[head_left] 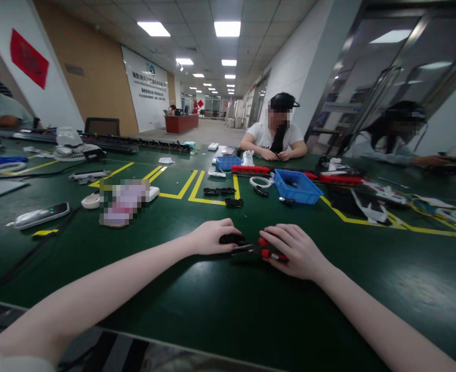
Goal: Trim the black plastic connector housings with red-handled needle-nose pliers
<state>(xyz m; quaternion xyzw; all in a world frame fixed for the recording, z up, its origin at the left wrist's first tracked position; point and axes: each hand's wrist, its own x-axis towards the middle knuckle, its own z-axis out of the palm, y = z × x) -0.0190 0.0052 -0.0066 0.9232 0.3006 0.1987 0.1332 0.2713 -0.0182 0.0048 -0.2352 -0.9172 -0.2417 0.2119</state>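
My left hand is closed around a small black piece just above the green table. Its exact kind is hard to make out; it may be a bundled cable. In my right hand are red-handled pliers, with fingers over both handles. Their metal jaws point left and lie right at the black piece; whether they grip it cannot be told. Beyond my hands, similar black pieces lie near a yellow-taped outline, and another black piece lies beside a white ring.
A blue bin with dark items stands ahead right, a smaller blue bin behind it. A phone and a white handheld device lie left. Co-workers sit across the green table. A dark cable crosses the left side.
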